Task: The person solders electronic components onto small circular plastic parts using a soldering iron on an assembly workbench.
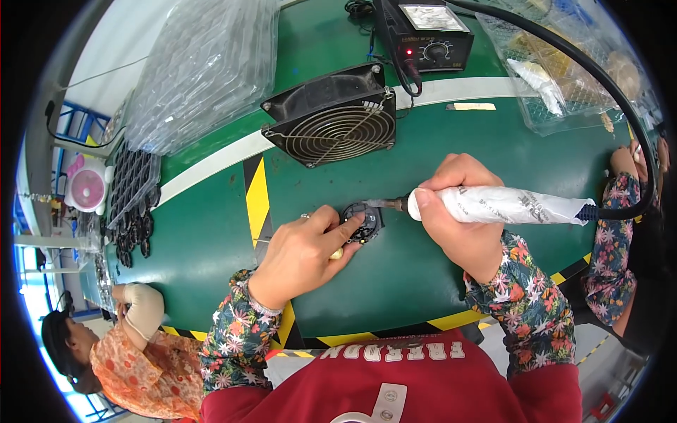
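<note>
My left hand (307, 243) pins a small round black part (363, 223), with an open, detailed inside, down on the green table; index finger and thumb press on it. A pale yellow piece (337, 254) shows under those fingers, and a thin metal rod (262, 240) sticks out at the hand's left; I cannot tell whether they belong together. In my right hand (462, 211) is a soldering iron (504, 204), its handle wrapped in white printed film. Its tip points left and lies at the round part's upper edge; exact contact is too small to tell.
A black fan (335, 116) with a wire guard stands beyond my hands. Behind it is a black control box (427, 35) with a red light. A thick black cable (627, 106) arcs at right. Clear trays (204, 70) stack at left; a co-worker (141, 352) sits lower left.
</note>
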`<state>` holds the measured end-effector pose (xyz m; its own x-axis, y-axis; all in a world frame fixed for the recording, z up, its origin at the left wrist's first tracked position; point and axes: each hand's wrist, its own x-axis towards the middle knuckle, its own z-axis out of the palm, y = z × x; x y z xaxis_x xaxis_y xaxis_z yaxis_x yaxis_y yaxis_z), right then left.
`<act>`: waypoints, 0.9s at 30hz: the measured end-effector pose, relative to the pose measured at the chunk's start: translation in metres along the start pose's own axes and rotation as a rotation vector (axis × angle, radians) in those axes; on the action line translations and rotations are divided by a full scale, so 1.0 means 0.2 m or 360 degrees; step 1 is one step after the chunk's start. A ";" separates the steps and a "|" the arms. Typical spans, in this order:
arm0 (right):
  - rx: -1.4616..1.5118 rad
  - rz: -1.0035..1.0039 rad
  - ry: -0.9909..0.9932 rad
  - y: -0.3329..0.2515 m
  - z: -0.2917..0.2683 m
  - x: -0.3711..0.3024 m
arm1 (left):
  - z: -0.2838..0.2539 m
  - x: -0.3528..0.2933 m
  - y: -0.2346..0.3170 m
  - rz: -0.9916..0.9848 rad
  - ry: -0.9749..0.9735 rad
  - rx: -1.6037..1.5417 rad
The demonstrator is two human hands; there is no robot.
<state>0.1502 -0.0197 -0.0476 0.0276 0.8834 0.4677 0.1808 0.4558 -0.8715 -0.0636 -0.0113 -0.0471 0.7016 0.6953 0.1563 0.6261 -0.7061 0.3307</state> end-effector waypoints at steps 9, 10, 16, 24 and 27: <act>-0.0005 -0.0043 0.0065 0.01 0.01 0.02 | -0.01 -0.01 0.00 0.0067 -0.0026 0.0208; 0.0015 -0.0067 0.0078 0.00 0.01 0.02 | -0.01 -0.01 0.00 0.0087 -0.0033 0.0213; 0.0047 -0.0050 0.0055 0.01 0.02 0.01 | 0.00 -0.02 -0.01 0.0055 0.0055 0.0070; 0.0106 0.0015 0.0029 0.01 0.02 0.00 | 0.00 -0.02 -0.02 0.0040 0.0026 -0.0018; 0.0126 0.0022 0.0009 0.02 0.03 0.00 | -0.01 -0.03 -0.02 0.0024 0.0022 -0.0011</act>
<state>0.1457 -0.0167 -0.0513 0.0354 0.8891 0.4563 0.1020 0.4510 -0.8867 -0.0708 -0.0119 -0.0485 0.7059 0.6866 0.1741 0.6133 -0.7154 0.3348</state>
